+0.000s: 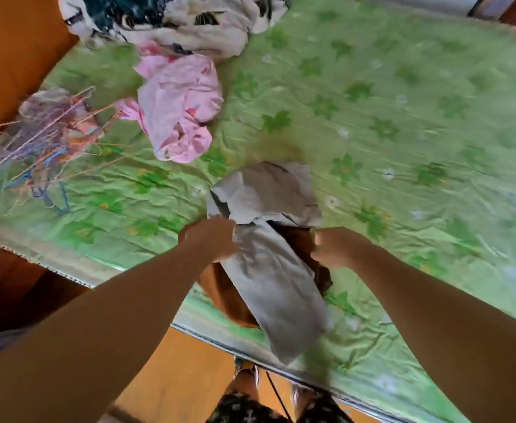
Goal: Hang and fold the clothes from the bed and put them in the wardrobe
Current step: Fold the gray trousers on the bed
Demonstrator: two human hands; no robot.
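Observation:
A grey garment (269,239) lies near the front edge of the bed (403,117), partly over a brown garment (226,294). My left hand (211,239) grips the grey cloth at its left side. My right hand (331,247) has curled fingers at the brown cloth's right edge; what it holds is blurred. A crumpled pink garment (177,108) lies further back on the left. A white and dark patterned garment (174,19) is heaped at the far left corner.
A tangle of thin wire hangers (55,138) lies on the bed's left side. The green flowered sheet covers the bed. Orange-brown floor (177,370) shows below the front edge, with my feet there.

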